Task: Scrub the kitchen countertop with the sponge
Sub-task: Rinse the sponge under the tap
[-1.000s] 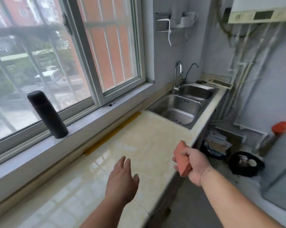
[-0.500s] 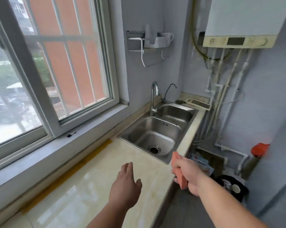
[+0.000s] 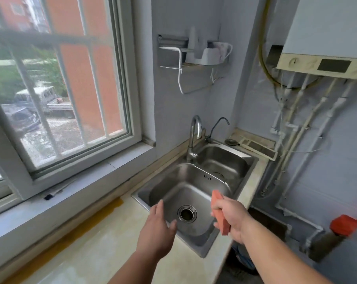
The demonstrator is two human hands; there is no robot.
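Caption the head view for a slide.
Right hand carries orange sponge over steel sink; left hand open.

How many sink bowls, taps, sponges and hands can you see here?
Sink bowls: 2, the near one and the far one
Taps: 2, the big one and the thin one
Sponges: 1, orange, held in the right hand
Hands: 2, with the left hand empty
Total: 7

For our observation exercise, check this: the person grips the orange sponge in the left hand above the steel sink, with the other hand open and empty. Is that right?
One error: the head view shows the sponge in the right hand, not the left. It is held above the steel sink, and the left hand is open and empty.
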